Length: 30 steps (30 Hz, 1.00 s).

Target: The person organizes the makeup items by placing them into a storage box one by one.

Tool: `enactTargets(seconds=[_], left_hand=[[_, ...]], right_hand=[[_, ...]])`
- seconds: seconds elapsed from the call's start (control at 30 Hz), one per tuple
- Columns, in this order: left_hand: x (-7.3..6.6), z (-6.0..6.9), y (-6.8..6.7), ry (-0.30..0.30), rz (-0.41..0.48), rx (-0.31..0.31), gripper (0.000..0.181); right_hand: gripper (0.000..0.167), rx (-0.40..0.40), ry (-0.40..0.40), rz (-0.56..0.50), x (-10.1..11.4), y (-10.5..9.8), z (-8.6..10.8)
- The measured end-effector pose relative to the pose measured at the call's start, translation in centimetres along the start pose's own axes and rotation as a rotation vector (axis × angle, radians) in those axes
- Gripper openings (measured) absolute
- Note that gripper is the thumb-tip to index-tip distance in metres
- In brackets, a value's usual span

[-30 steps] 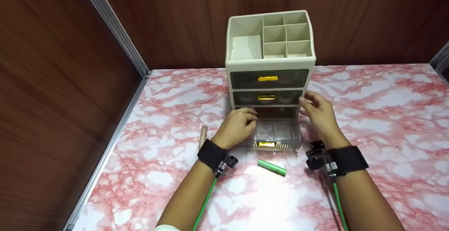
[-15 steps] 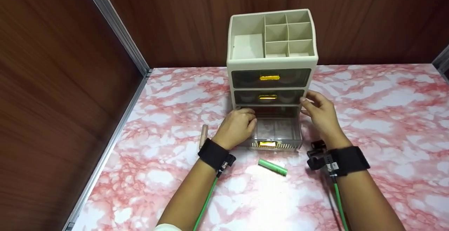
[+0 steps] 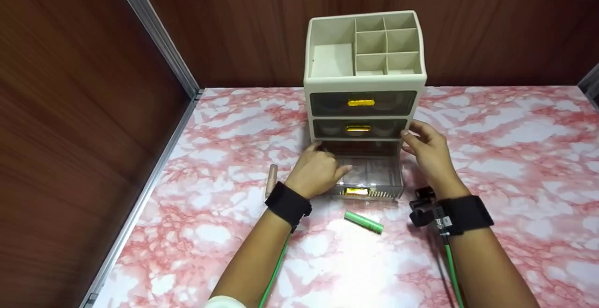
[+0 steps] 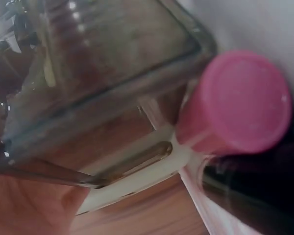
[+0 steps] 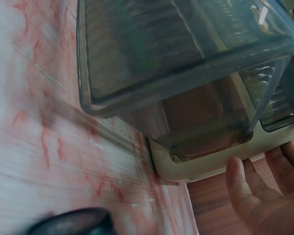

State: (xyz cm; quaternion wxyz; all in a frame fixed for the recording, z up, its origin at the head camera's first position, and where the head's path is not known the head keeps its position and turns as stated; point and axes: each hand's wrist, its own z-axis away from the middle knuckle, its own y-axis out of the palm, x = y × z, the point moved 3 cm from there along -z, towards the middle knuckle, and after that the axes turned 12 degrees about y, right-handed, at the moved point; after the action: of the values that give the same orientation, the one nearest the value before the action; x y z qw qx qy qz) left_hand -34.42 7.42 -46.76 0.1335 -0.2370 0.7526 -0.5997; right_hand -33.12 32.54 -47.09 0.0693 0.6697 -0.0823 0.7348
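A cream cabinet (image 3: 365,83) stands with its clear bottom drawer (image 3: 388,191) pulled out. My left hand (image 3: 316,170) is over the drawer's left side, index finger at the cabinet's left edge and thumb stretched out over the drawer; nothing shows held in it. At the cabinet's right side is my right hand (image 3: 428,153), its thumb touching the front corner. In the right wrist view the fingers (image 5: 241,183) reach along the frame's side, loosely bent. The left wrist view shows the drawer (image 4: 103,98) close up, with a small part of the left hand (image 4: 34,205).
A green cylinder (image 3: 363,222) lies in front of the drawer. Left of it stands a pinkish cylinder (image 3: 271,180); the left wrist view shows a pink-ended cylinder (image 4: 247,103) beside the drawer. Dark round objects (image 3: 423,193) are beside the right wrist. Wood panels (image 3: 224,27) enclose the table's back and left.
My left hand's fingers have uncurled: the thumb now points right over the drawer and the index finger reaches toward the cabinet's edge. The right hand stays at the corner. The head view has shifted slightly.
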Motion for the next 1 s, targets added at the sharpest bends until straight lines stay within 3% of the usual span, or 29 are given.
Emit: enactTargets(seconds=[0.13,0.77,1.0], left_hand=[[-0.03,0.06,0.01,-0.003,0.018,0.048,0.063],[-0.12,0.18,-0.26,0.006,-0.001,0.003,0.06],[0.02,0.16,-0.27,-0.001,0.009,0.056,0.06]], right_hand=[[0.044,-0.005,-0.007,-0.005,0.1,0.04,0.09],[0.043,0.003,-0.009,-0.013,-0.14,-0.08,0.0],[0.042,-0.005,-0.017,0.007,-0.24,-0.04,-0.14]])
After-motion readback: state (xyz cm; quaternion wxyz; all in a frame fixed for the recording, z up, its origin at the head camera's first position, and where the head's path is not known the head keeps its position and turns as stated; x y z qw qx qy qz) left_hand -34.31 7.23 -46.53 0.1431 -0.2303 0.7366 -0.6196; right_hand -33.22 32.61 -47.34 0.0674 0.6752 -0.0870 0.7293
